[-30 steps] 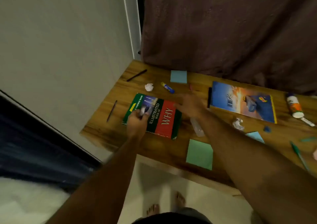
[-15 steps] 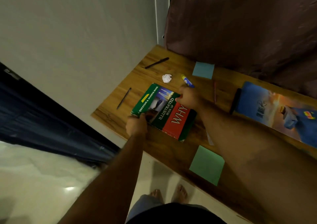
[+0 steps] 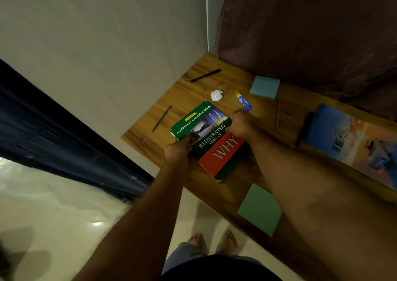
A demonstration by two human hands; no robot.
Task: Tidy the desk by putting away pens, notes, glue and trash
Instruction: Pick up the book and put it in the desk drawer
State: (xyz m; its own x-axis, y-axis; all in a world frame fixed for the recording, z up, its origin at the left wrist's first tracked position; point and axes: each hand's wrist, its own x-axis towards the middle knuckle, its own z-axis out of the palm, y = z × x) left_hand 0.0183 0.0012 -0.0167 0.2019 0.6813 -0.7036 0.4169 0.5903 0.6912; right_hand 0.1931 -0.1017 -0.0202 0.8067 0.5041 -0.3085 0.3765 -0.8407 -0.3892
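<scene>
A wooden bench (image 3: 214, 83) runs along a plain pale wall, a dark brown curtain (image 3: 311, 33) hanging behind it and a pale glossy floor below, where bare feet show at the bench's edge.

Centre of the action: the green-and-red book (image 3: 211, 140), "Illustrated Book of Why", lying flat near the left end of the bench. The left hand (image 3: 178, 151) is at its near left edge, fingers curled onto the cover — gripping it. The right hand (image 3: 239, 124) is bunched at the far right edge, fingers curled under and out of sight; it looks to be holding the book, though how firmly I cannot tell.

Just beyond the book, a crumpled white paper ball (image 3: 217, 95), and beside that to the right a yellow-and-blue glue stick (image 3: 243, 100), lying slantwise close to the right hand. Further back, near the curtain, a light blue sticky-note pad (image 3: 265, 86). A dark pen (image 3: 205, 75) lies toward the far left corner; another dark pen (image 3: 161, 118) sits left of the book, near the bench edge. A reddish pen (image 3: 278, 115) lies right of the glue stick, blurred.

On the near edge, partly under the right forearm, a green sticky-note pad (image 3: 257, 209). Off to the right — a second, blue-covered book (image 3: 352, 138) lying flat.
</scene>
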